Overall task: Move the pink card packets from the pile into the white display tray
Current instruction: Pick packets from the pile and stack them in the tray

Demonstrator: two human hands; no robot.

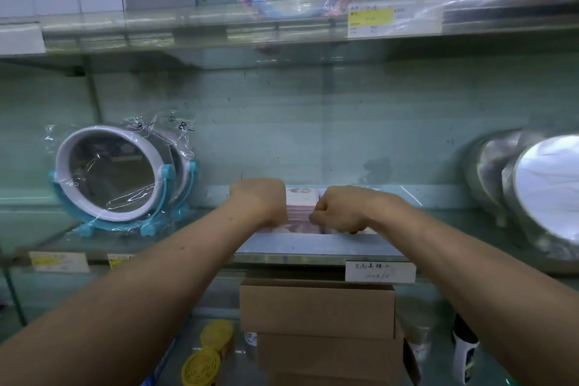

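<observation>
A row of pink card packets (301,204) stands inside the white display tray (313,244) on the middle glass shelf. My left hand (260,201) is curled against the left side of the packets, its fingers hidden behind them. My right hand (340,208) is curled on their right side, with the thumb and fingers pinching the packets' front edge. Only a narrow strip of the pink packets shows between the two hands. No separate pile of packets is in view.
A white round mirror on a blue stand (116,178), wrapped in plastic, stands to the left on the shelf. Silver round mirrors (539,191) stand at the right. Brown cardboard boxes (316,310) and yellow round items (210,351) lie on the shelf below. Another glass shelf (219,25) hangs overhead.
</observation>
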